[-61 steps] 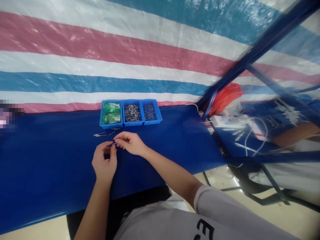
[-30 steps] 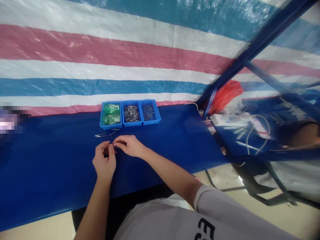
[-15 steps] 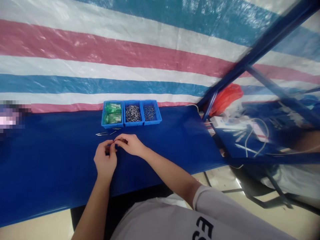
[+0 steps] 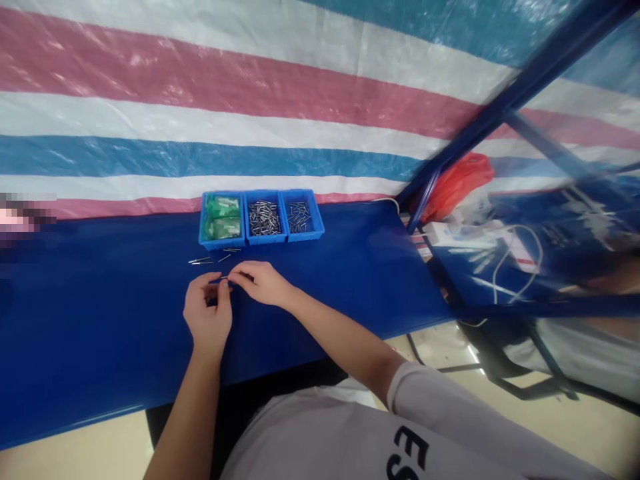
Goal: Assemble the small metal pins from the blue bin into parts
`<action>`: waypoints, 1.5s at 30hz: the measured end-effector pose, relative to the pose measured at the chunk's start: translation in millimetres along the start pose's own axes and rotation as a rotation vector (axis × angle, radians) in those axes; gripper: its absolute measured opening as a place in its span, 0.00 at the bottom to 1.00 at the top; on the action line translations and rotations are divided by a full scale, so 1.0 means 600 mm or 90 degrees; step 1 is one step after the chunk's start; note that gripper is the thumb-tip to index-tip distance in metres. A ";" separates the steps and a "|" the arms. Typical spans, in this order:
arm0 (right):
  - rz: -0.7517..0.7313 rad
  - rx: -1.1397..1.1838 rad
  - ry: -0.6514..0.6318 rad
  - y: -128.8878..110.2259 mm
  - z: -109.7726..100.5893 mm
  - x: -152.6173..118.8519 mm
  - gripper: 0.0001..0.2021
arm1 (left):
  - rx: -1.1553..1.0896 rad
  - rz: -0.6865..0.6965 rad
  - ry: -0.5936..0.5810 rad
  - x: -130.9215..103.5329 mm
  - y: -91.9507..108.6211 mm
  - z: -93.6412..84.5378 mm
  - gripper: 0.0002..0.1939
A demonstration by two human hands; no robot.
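Observation:
A small thin metal rivet [image 4: 225, 277] shows between my two hands above the blue table. My right hand [image 4: 260, 280] pinches its right end between thumb and fingertips. My left hand [image 4: 206, 310] is curled, its thumb and index fingertip closed at the other end; part of the rivet is hidden by the fingers. Several similar loose rivets [image 4: 201, 261] lie on the table just beyond the hands. Behind them stand three joined blue bins: a left bin [image 4: 222, 245] with green-tinted plastic packets, a middle bin [image 4: 267, 239] heaped with metal rivets, and a right bin [image 4: 314, 227] with fewer.
The blue table [image 4: 100, 320] runs along a striped plastic sheet [image 4: 250, 93]. A blue metal frame [image 4: 465, 133] rises at the right. Beyond it are a red bag [image 4: 463, 183], a white power strip [image 4: 450, 235] and cables. Part of another person [image 4: 600, 347] is at the right edge.
The hands stay together in nearly the same place, fingertips slightly further apart, so more of the rivet shows between them. The view has tilted and shifted slightly.

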State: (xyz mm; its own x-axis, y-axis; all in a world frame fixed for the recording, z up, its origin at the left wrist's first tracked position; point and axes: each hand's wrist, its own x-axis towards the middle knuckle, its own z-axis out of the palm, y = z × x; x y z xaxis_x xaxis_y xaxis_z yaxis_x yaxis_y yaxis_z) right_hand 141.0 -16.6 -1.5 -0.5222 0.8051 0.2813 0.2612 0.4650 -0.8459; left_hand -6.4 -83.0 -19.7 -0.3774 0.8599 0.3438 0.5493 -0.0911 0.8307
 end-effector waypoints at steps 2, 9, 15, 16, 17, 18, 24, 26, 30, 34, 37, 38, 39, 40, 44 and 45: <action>-0.006 -0.005 0.003 0.000 0.000 0.000 0.10 | -0.015 0.004 0.003 0.000 0.003 0.000 0.12; -0.017 -0.012 0.002 -0.001 0.002 -0.002 0.10 | -0.023 0.007 0.029 -0.001 0.004 0.002 0.12; -0.033 0.001 0.027 0.000 0.002 -0.003 0.08 | -0.021 -0.014 0.039 -0.001 -0.007 0.004 0.14; -0.045 0.006 0.024 0.000 0.002 -0.003 0.08 | -0.019 -0.017 0.040 -0.001 -0.009 0.004 0.14; -0.052 0.010 0.018 0.000 0.001 -0.003 0.07 | -0.017 -0.020 0.041 -0.001 -0.010 0.004 0.14; -0.052 0.011 0.008 0.000 0.001 -0.003 0.06 | -0.013 -0.022 0.041 -0.002 -0.010 0.004 0.14; -0.023 -0.052 -0.033 0.007 0.004 0.000 0.08 | -0.016 -0.025 0.025 -0.003 -0.007 0.003 0.14; -0.043 -0.083 -0.051 0.009 0.004 0.002 0.06 | -0.026 -0.036 0.027 -0.002 -0.004 0.003 0.14; -0.087 -0.148 -0.112 0.009 0.002 0.001 0.08 | -0.074 -0.075 0.051 0.001 0.003 0.000 0.14; -0.107 -0.218 -0.132 0.007 0.006 -0.005 0.12 | -0.055 -0.121 0.059 0.005 0.010 -0.004 0.13; -0.108 -0.247 -0.137 0.009 0.011 -0.008 0.11 | -0.036 -0.131 0.047 0.004 0.013 -0.007 0.13; -0.108 -0.252 -0.139 0.010 0.013 -0.008 0.10 | -0.035 -0.130 0.044 0.004 0.014 -0.007 0.13; -0.109 -0.253 -0.140 0.012 0.014 -0.008 0.09 | -0.035 -0.129 0.043 0.004 0.014 -0.007 0.13; -0.112 -0.249 -0.139 0.014 0.015 -0.008 0.09 | -0.038 -0.128 0.046 0.004 0.013 -0.007 0.12; -0.128 -0.223 -0.128 0.018 0.015 -0.006 0.08 | -0.078 -0.137 0.070 0.006 0.006 -0.006 0.11; -0.127 -0.221 -0.124 0.018 0.015 -0.006 0.09 | -0.092 -0.142 0.070 0.007 0.005 -0.006 0.11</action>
State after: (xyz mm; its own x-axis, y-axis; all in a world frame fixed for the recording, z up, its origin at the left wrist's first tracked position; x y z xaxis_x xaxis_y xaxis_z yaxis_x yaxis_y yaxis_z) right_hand 138.0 -17.8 -15.7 -0.7246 0.6180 0.3050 0.3793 0.7272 -0.5722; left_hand -9.2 -81.5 -14.3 -0.5600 0.8076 0.1848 0.3346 0.0164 0.9422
